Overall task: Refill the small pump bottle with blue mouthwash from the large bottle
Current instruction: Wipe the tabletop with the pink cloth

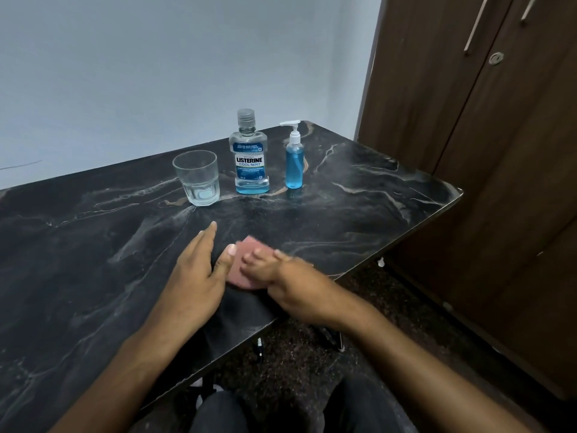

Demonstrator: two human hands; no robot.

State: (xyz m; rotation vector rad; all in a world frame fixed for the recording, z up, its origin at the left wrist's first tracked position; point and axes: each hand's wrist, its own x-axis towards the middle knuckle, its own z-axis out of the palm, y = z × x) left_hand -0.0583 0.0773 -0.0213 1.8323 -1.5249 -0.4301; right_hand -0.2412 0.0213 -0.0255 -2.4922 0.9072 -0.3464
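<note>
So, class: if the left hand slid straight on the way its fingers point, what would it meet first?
Probably the glass. The left hand lies flat on the table, fingers aimed up and slightly right, so it might instead pass between the glass and the large bottle; depth is unclear.

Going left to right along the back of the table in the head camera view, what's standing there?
Glass tumbler → large mouthwash bottle → small pump bottle, all upright on the dark marble table.

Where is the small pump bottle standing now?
The small pump bottle stands upright at the far side of the table, just right of the large mouthwash bottle, away from both hands.
</note>
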